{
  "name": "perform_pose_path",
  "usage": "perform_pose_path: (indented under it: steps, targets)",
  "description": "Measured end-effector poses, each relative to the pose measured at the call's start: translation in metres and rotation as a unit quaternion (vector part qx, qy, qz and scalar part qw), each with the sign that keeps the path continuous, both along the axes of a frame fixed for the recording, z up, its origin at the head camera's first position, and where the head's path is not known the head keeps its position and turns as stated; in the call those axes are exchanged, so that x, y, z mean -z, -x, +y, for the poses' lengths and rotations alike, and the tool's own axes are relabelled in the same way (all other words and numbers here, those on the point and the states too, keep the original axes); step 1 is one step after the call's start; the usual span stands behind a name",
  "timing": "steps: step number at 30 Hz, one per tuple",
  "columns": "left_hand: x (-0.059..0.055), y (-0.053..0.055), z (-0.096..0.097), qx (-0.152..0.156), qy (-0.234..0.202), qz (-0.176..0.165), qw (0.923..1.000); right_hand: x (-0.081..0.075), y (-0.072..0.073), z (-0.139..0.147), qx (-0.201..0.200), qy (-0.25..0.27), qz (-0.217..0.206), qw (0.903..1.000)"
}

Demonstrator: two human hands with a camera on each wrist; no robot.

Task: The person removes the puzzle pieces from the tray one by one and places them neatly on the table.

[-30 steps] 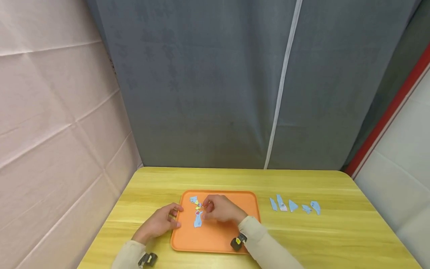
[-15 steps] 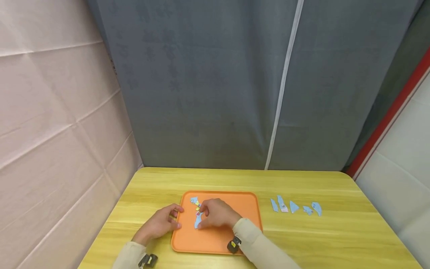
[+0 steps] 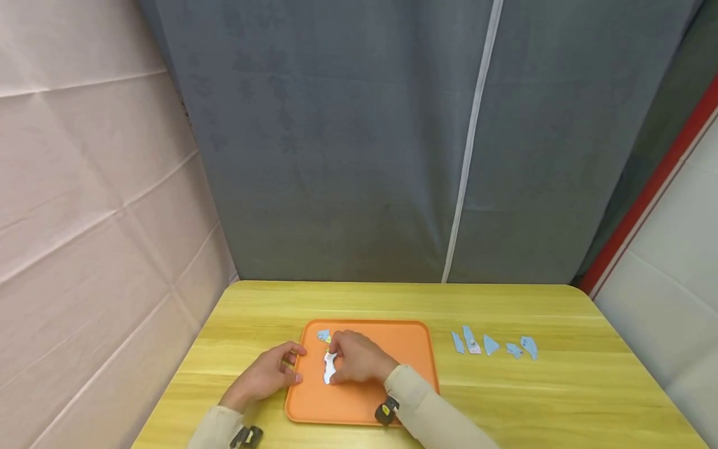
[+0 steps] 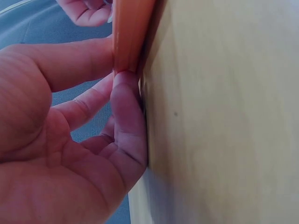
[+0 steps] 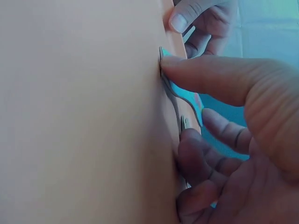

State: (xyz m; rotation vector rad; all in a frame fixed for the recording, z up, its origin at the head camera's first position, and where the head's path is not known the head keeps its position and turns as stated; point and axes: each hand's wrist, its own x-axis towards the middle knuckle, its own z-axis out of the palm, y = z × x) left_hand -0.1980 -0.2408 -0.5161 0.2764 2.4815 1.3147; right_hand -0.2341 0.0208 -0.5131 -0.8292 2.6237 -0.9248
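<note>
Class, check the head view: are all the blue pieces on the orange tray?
No, several blue pieces lie on the table, right of the orange tray.

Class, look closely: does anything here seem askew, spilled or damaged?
Only one thing: the puzzle piece that the right hand holds seems tilted, with shadow beneath it in the right wrist view, instead of lying flat on the orange tray. Being handled probably explains that. I see nothing spilled or damaged.
</note>
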Motion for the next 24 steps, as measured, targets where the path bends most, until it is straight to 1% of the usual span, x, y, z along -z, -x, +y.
perform_pose_path:
  steps: [7, 13, 18, 24]
  targets:
    - [0.000, 0.000, 0.001, 0.000, 0.001, 0.001, 1.0000, 0.004, 0.000, -0.002, -0.039, 0.031, 0.002, 0.9988]
    - [0.000, 0.001, 0.001, 0.006, -0.001, 0.003, 1.0000, 0.002, -0.001, -0.003, -0.062, 0.046, 0.012, 0.9969]
    - [-0.001, 0.001, 0.001, 0.011, 0.003, 0.007, 0.9999, -0.002, -0.002, -0.002, -0.084, 0.055, 0.008, 0.9949]
    - [-0.003, 0.000, 0.001, 0.007, 0.002, 0.006, 1.0000, -0.008, -0.001, 0.002, -0.097, 0.090, -0.012, 0.9911]
